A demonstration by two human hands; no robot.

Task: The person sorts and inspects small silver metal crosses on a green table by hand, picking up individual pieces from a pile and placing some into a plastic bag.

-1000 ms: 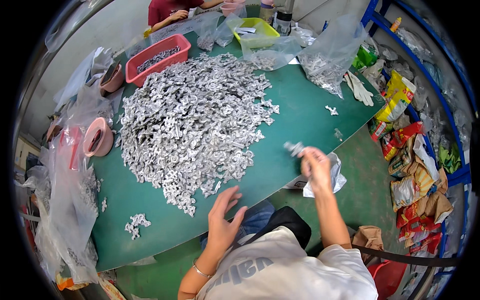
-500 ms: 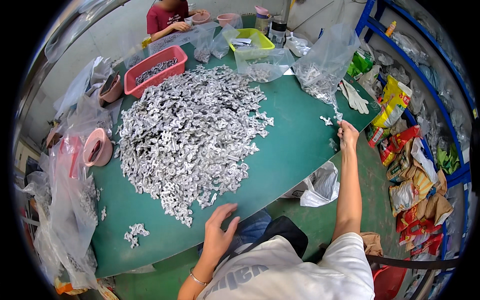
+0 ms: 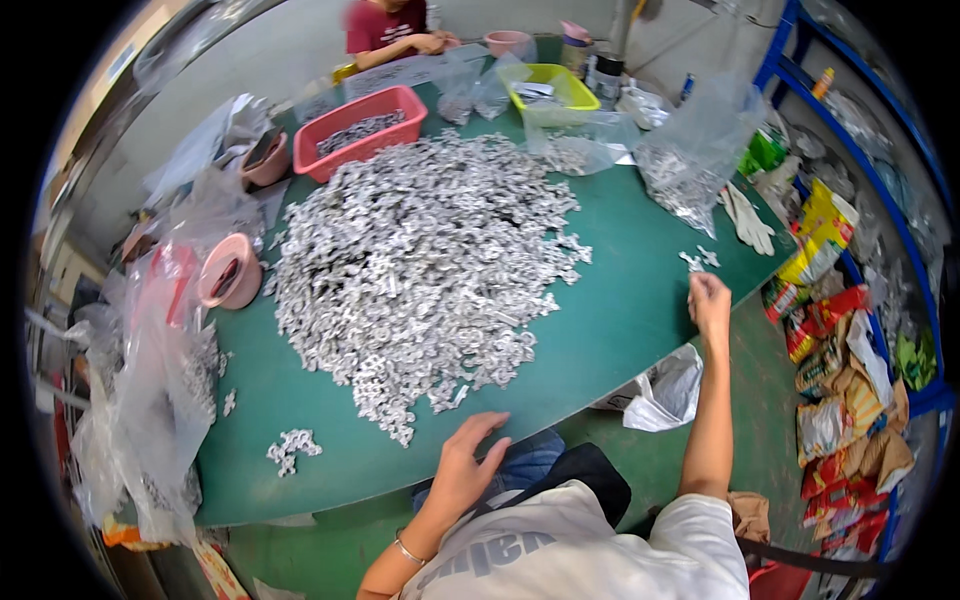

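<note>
A large heap of small silver metal parts (image 3: 420, 270) covers the middle of the green table (image 3: 610, 330). At the table's right side, my right hand (image 3: 711, 302) is closed in a pinch with a small curved metal part (image 3: 691, 262) at its fingertips. Another such part (image 3: 709, 257) lies just beyond it, close by. My left hand (image 3: 468, 468) hovers by the near edge, below the heap, fingers apart and holding nothing. A few loose parts (image 3: 294, 448) lie together at the near left of the table.
Along the far side stand a red basin (image 3: 362, 155) of dark parts, a yellow-green basket (image 3: 580, 95) and a clear bag (image 3: 690, 170) of parts. White gloves (image 3: 748, 220) lie at the right corner. Bags crowd the left edge. A co-worker (image 3: 385, 30) sits opposite.
The whole view has shifted, so the table appears farther right. My right hand has drawn slightly nearer to me with the small metal part. My left hand stays by the near edge.
</note>
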